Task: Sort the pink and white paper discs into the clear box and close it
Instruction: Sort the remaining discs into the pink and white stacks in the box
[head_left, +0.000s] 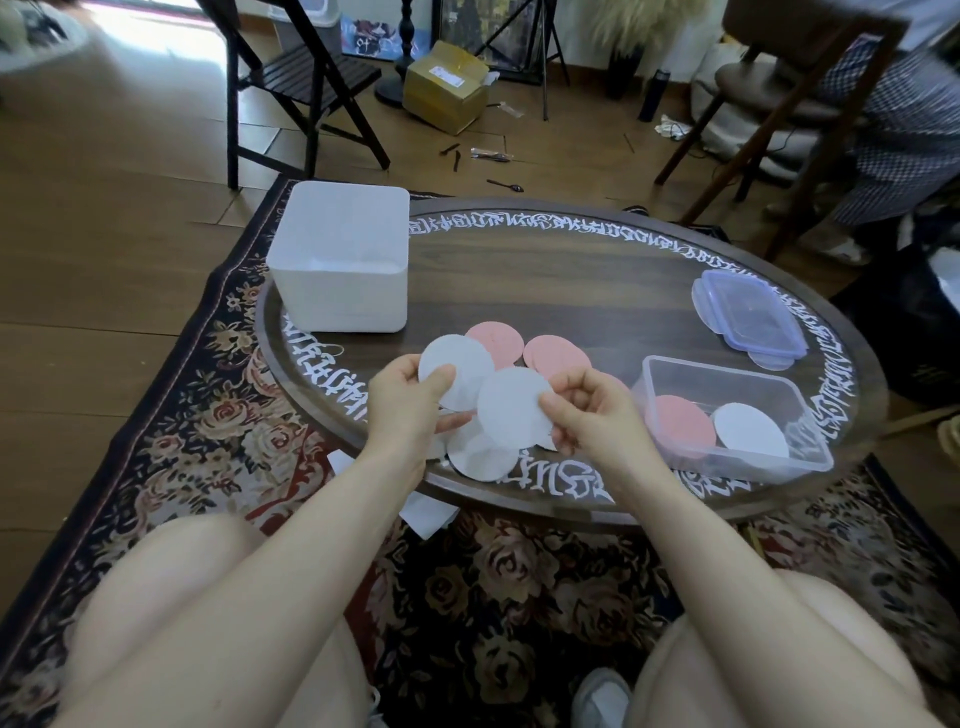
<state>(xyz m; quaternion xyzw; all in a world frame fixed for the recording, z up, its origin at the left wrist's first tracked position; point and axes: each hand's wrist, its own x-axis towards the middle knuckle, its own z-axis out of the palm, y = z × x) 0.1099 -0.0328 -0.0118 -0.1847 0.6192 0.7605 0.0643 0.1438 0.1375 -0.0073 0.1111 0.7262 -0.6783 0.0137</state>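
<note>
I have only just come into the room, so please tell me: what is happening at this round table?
A person sits at a round wooden table and sorts paper discs. Each hand pinches a white disc: the left hand holds one, the right hand another. More white discs and pink discs lie loose on the table. The clear box on the right stands open and already holds a pink and a white disc. Its lid lies behind it. A white tub stands at the far left.

Both forearms reached forward from bare knees; left hand (402, 395) pinched a white disc (454, 371) thumb-on-top, right hand (587, 410) pinched another white disc (514, 408) at its edge
</note>
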